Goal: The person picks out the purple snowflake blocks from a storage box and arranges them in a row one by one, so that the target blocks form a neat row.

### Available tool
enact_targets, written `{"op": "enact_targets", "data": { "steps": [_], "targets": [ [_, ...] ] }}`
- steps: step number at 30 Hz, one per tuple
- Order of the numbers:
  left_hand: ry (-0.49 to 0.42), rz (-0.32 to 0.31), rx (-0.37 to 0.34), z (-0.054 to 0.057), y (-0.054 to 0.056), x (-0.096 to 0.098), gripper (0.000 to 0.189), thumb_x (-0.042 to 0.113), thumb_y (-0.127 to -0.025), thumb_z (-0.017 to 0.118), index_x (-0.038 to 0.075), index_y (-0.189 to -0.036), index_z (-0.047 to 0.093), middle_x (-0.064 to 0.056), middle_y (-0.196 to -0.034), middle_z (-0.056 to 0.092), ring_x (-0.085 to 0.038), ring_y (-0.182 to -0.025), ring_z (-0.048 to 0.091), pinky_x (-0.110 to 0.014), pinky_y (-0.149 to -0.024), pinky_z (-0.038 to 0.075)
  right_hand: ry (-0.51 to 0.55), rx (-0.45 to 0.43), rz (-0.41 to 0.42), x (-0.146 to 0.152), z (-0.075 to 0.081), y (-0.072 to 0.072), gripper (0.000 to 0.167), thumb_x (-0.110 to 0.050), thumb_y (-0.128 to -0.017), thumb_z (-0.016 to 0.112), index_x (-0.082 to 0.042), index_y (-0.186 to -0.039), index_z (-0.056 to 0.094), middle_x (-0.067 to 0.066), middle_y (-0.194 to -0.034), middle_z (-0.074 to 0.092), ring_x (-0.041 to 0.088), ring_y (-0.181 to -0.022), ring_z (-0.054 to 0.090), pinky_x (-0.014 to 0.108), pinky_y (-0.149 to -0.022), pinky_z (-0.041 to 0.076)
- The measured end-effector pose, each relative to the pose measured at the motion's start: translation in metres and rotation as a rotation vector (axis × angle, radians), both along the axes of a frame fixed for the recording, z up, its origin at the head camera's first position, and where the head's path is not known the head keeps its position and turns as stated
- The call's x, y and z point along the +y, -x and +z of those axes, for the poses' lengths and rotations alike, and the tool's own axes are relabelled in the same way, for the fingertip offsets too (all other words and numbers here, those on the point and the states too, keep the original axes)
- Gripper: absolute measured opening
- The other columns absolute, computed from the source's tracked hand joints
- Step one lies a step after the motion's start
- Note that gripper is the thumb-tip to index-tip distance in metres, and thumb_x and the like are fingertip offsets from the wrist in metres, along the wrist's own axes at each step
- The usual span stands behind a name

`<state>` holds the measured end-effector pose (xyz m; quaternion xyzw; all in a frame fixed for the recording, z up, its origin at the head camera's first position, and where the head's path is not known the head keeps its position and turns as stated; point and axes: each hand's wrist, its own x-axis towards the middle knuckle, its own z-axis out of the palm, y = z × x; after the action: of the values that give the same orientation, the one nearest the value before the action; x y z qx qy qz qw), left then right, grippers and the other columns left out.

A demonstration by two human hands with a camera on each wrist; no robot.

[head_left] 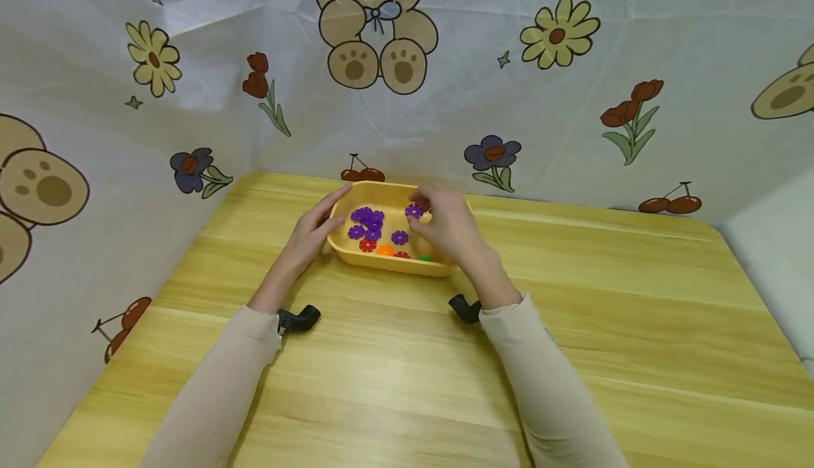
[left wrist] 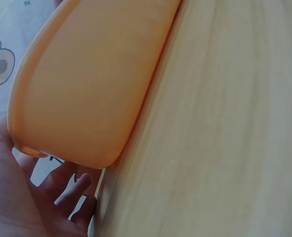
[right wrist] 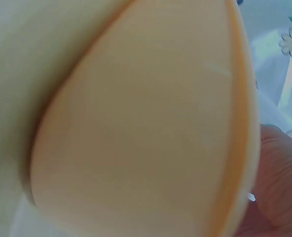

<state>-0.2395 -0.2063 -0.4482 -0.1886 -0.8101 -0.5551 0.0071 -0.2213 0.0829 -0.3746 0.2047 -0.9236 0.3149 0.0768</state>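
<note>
A yellow plastic tray (head_left: 388, 264) with tall sides stands near the back of the table. My left hand (head_left: 310, 233) grips its left end, thumb over the rim and fingers along the outside; in the left wrist view those fingers (left wrist: 82, 185) curve by the tray's lower corner. Over the tray's right side, my right hand (head_left: 448, 224) pinches a purple snowflake disc (head_left: 413, 211) between thumb and fingers. A cluster of purple snowflake discs (head_left: 367, 220) lies at the left inside. Nearer the front wall are a red disc (head_left: 367, 245), an orange disc (head_left: 384, 249) and a green piece (head_left: 425, 259).
The wooden table (head_left: 381, 369) reaches back to a white curtain (head_left: 445, 121) printed with bears and flowers. A black wrist mount (head_left: 300, 318) sits at my left cuff and another black mount (head_left: 464, 308) at my right.
</note>
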Motion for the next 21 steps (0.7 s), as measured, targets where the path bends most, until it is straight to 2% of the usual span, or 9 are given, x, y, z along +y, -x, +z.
{"op": "enact_targets", "data": {
  "steps": [8, 14, 21],
  "targets": [
    [-0.005, 0.000, 0.012, -0.003, 0.001, -0.001, 0.059, 0.011, -0.108, 0.053, 0.030, -0.163, 0.042, 0.006, -0.171, 0.035, -0.022, -0.159, 0.030, -0.048, -0.130, 0.027, 0.068, 0.058, -0.027, 0.023, 0.008, -0.003, 0.031, -0.014, -0.092, 0.079, 0.000, -0.120, 0.072, 0.012, -0.110, 0.073, 0.032, -0.103, 0.070, 0.043, -0.096, 0.060],
    [0.006, 0.005, 0.014, -0.001, 0.002, -0.001, 0.059, 0.013, -0.108, 0.053, 0.031, -0.163, 0.042, 0.004, -0.171, 0.036, -0.024, -0.158, 0.033, -0.049, -0.129, 0.030, 0.120, 0.152, -0.072, 0.056, 0.008, -0.008, 0.031, -0.008, -0.090, 0.081, 0.002, -0.118, 0.073, 0.016, -0.109, 0.073, 0.032, -0.099, 0.070, 0.048, -0.091, 0.063],
    [0.017, 0.012, 0.003, -0.001, 0.000, 0.000, 0.060, 0.013, -0.108, 0.053, 0.032, -0.163, 0.042, 0.003, -0.171, 0.036, -0.025, -0.158, 0.033, -0.050, -0.127, 0.033, 0.143, 0.112, -0.166, 0.090, 0.003, -0.004, 0.033, -0.006, -0.090, 0.081, 0.002, -0.120, 0.073, 0.020, -0.112, 0.072, 0.036, -0.101, 0.069, 0.052, -0.093, 0.062]
  ]
}}
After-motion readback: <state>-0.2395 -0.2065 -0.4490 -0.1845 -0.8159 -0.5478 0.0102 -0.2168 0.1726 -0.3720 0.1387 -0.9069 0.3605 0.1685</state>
